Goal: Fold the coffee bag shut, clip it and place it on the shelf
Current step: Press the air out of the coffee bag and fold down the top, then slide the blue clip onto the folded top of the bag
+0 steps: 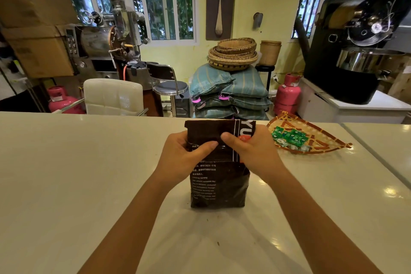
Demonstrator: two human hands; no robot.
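A dark brown coffee bag with white print stands upright on the white counter, near its middle. Its top part is flattened and bent over. My left hand grips the bag's upper left side, thumb across the front. My right hand grips the upper right side, thumb pressed on the fold. Something red shows between my right fingers and the bag; I cannot tell what it is. No shelf is visible.
A woven fan-shaped tray with green sachets lies on the counter to the right of the bag. Behind the counter stand a white chair, a stool, stacked sacks, pink gas cylinders and two coffee roasters.
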